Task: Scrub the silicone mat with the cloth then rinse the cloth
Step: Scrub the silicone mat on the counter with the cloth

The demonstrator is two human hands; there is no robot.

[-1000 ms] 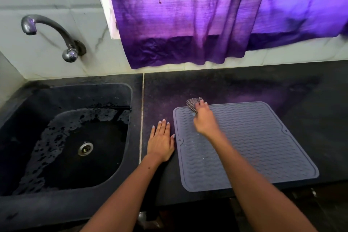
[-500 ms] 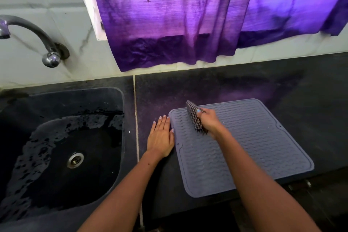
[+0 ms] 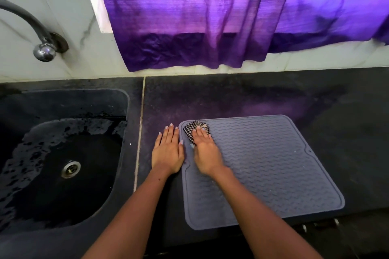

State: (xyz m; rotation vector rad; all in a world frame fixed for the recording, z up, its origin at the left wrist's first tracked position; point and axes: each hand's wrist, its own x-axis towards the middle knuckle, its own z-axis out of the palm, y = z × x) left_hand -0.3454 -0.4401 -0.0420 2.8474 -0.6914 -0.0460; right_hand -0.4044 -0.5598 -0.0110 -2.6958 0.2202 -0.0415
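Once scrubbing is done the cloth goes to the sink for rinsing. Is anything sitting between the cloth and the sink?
Only the left hand, flat on the black counter beside the silicone mat, lies between the cloth under the right hand and the sink. Nothing else visible blocks that stretch.

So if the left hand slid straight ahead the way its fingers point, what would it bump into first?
Nothing close: the left hand lies flat on the dark counter, fingers pointing at the back wall. Bare counter lies ahead, then probably the purple curtain's hem or the wall; depth is unclear.
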